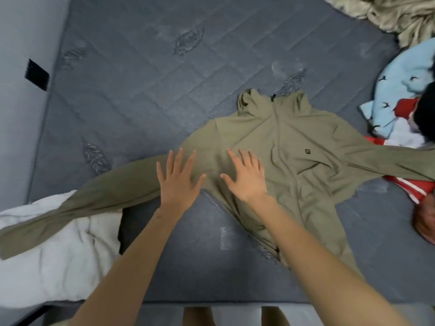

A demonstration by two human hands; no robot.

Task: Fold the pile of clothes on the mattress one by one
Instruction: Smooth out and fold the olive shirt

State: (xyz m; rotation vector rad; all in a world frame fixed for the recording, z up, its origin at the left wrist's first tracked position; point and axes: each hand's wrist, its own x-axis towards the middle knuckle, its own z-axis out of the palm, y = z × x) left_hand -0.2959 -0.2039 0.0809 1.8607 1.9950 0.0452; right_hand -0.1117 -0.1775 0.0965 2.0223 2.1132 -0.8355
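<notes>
An olive long-sleeved top (pixel 289 142) with a high collar and a small dark chest logo lies spread front-up on the dark grey quilted mattress (pixel 141 74). Its sleeves stretch out to both sides. My left hand (pixel 177 176) lies flat with fingers spread on the top's left shoulder, where the sleeve begins. My right hand (pixel 244 174) presses flat on the chest just right of it. Neither hand grips the cloth. The pile of clothes (pixel 400 109) sits at the right edge, with light blue, red, white and black pieces.
A white cloth (pixel 54 252) lies bunched at the near left, under the end of the left sleeve. A beige crumpled fabric (pixel 395 15) is at the far right corner. A wall runs along the left side. The mattress's near edge is just in front of my legs.
</notes>
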